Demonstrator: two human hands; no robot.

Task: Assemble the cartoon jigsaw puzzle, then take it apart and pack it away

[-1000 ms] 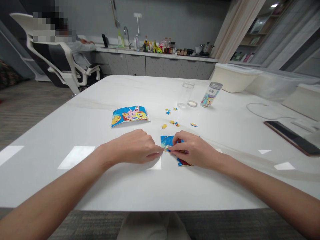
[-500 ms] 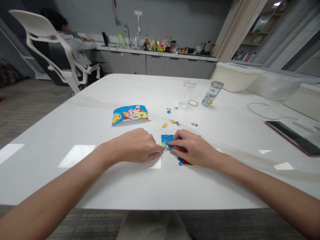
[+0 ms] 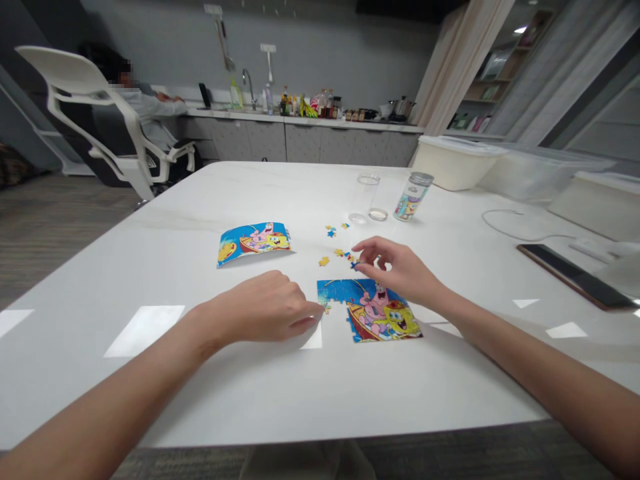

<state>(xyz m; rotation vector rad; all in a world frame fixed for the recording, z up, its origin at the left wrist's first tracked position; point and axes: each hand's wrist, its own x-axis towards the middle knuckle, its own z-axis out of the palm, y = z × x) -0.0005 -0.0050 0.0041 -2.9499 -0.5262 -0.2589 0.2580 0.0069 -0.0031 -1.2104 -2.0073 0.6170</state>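
The left hand (image 3: 263, 308) lies curled on the white table (image 3: 150, 380), its fingertips (image 3: 316, 312) at the jigsaw's (image 3: 373, 313) left edge, apparently steadying it; I cannot tell if they pinch anything. The right hand (image 3: 397, 268) reaches above the loose pieces (image 3: 344, 253), fingers narrowed as if pinching one. A curled picture card (image 3: 253, 243) lies within easy reach, and a printed jar (image 3: 413, 197) stands beyond.

Dim room | rectangular glare on white tabletop (image 3: 150, 267) | edges stretched, soft

Jigsaw puzzle (image 3: 369, 311) on table (image 3: 400, 393), picture (image 3: 254, 243) left, pieces (image 3: 324, 261) behind
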